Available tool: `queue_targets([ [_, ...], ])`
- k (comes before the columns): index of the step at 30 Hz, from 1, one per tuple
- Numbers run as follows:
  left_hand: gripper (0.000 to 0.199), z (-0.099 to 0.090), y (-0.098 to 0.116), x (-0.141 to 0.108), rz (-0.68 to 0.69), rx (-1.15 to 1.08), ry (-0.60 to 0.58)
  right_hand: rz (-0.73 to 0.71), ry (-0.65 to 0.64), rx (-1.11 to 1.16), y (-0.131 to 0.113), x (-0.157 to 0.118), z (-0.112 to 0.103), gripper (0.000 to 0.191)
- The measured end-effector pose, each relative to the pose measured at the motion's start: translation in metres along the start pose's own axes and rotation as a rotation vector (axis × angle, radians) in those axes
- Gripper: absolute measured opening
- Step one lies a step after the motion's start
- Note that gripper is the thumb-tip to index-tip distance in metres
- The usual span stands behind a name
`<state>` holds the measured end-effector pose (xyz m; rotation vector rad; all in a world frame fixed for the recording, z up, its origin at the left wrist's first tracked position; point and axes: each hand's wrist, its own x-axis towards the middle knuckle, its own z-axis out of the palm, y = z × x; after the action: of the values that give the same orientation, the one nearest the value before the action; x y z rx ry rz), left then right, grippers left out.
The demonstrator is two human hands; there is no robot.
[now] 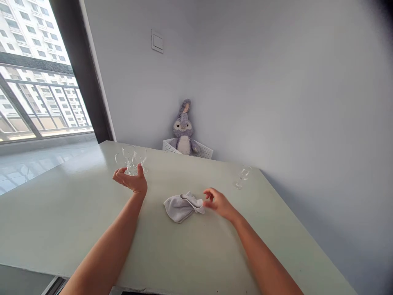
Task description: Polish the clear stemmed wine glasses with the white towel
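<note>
My left hand point(131, 179) is at the near side of a cluster of clear stemmed glasses point(129, 152) on the left of the table. Its thumb and fingers are spread apart, and the glasses show behind and between them; whether it touches one I cannot tell. A crumpled light grey cloth point(179, 208) lies at the middle of the table. At the cloth's right end is my right hand point(217, 202), fingers curved with a gap to the thumb. The thumb tip is close to the cloth's edge; contact is unclear. Nothing shows in that hand.
Another clear stemmed glass point(243, 175) stands alone to the right on the pale table point(196, 254). Beyond the far edge, a purple plush toy point(183, 133) sits in a white perforated basket point(205, 151). Walls meet behind it, and a window is at the left.
</note>
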<state>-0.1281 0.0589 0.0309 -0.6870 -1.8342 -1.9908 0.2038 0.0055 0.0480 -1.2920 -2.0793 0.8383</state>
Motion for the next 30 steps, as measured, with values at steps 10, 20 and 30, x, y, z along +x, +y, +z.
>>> queue_targets([
  [10, 0.077, 0.010, -0.024, -0.007, -0.184, 0.039, -0.246, 0.143, 0.168, 0.527, -0.002, -0.004, 0.037, 0.024],
  [20, 0.067, 0.016, -0.025, -0.019, -0.167, -0.085, -0.369, 0.333, 0.392, 1.186, 0.012, -0.001, 0.017, 0.029],
  [30, 0.059, -0.012, 0.040, -0.083, 0.429, -0.284, -0.719, 0.094, 0.459, 1.216, -0.008, -0.009, -0.003, 0.026],
])
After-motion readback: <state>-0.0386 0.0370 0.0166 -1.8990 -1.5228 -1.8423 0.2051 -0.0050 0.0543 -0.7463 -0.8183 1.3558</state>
